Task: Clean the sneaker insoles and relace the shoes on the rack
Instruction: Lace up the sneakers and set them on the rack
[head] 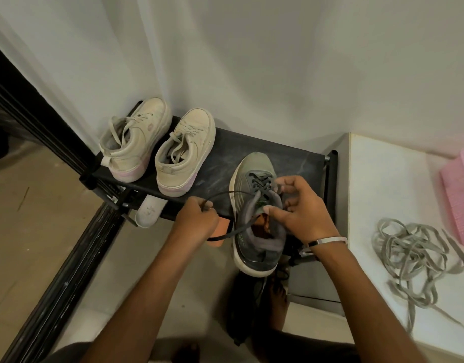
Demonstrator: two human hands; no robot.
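A grey sneaker (254,218) with a white sole lies on the right end of the black shoe rack (225,153), its heel hanging over the front edge. Its dark lace (220,193) is threaded through the upper eyelets. My left hand (197,221) grips one lace end, pulled out to the left of the shoe. My right hand (301,208) holds the shoe's collar and pinches the lace at the top eyelets. An orange insole (221,227) shows under my left hand and inside the shoe. Two beige sneakers (136,140) (185,153), laced, stand on the rack's left half.
A white counter (398,179) on the right holds a tangle of grey laces (414,255) and a pink block (458,197). A white insole (149,212) sticks out below the rack. A dark shoe (246,305) lies on the floor. A black door frame (55,271) runs along the left.
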